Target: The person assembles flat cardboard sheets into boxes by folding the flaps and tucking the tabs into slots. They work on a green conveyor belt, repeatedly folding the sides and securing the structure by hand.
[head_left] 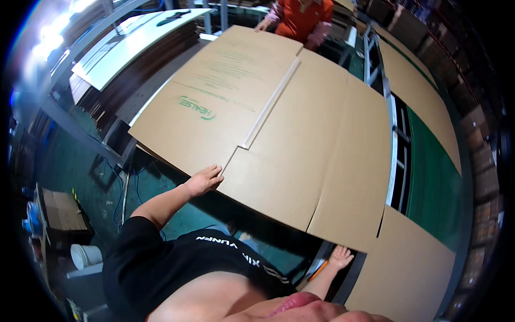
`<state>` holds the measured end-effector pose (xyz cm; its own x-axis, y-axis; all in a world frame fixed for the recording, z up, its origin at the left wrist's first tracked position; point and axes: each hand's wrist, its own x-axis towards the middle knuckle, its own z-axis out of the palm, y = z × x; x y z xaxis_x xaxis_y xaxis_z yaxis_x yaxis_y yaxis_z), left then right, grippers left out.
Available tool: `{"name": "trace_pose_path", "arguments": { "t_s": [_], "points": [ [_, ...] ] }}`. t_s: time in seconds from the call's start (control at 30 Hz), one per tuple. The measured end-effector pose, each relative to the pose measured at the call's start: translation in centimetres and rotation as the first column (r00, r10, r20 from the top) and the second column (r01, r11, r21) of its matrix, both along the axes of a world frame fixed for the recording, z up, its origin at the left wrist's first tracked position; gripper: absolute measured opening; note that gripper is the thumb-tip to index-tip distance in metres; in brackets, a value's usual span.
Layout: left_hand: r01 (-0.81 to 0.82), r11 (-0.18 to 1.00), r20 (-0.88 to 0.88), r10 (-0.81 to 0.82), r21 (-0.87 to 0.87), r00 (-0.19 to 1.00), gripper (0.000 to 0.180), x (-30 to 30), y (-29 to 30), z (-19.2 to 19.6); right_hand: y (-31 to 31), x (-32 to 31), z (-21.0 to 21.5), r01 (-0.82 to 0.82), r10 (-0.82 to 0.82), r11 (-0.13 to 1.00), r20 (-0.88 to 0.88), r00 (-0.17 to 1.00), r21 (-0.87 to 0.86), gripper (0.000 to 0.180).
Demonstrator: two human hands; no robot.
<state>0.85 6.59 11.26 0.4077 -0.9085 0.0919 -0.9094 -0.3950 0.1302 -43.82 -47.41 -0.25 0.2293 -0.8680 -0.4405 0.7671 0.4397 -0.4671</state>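
A large flat cardboard sheet (279, 185) with green print on its left part lies in front of me. A pale strip (271, 104) runs along its middle seam and ends at a notch. My left hand (205, 181) rests at the near edge beside the slit below that notch, its fingers stretched out on the board. Lower right, my right hand (339, 258) is palm up with fingers apart, close to the sheet's near right corner; whether it touches the edge I cannot tell. An orange-handled tool (318, 270) shows beside my right wrist.
Across the sheet stands a person in red (303, 21), one hand at its far edge. A stack with a white top (137, 45) is at left. To the right runs a conveyor with a green belt (432, 177) and more cardboard (402, 268). A white bucket (86, 256) stands lower left.
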Motion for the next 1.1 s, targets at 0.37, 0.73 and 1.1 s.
{"name": "trace_pose_path", "arguments": {
  "t_s": [0.37, 0.73, 1.1],
  "points": [
    [0.124, 0.992, 0.096, -0.121, -0.024, 0.988, 0.06, 2.0, 1.1, 1.2, 5.6, 16.7, 10.9, -0.296, -0.302, 0.931, -0.903, -0.305, -0.211, 0.051],
    [0.08, 0.995, 0.079, -0.084, 0.057, 0.993, 0.083, 4.6, 2.4, -1.0, 35.2, 40.4, 10.3, -0.997, -0.675, -0.05, -0.737, -0.015, 0.066, 0.063],
    [0.114, 0.993, 0.13, -0.118, 0.034, 0.985, 0.082, 4.5, 2.2, -2.7, 36.2, 40.5, 9.8, -0.99, -0.677, -0.064, -0.735, -0.047, 0.122, 0.066]
  ]
}}
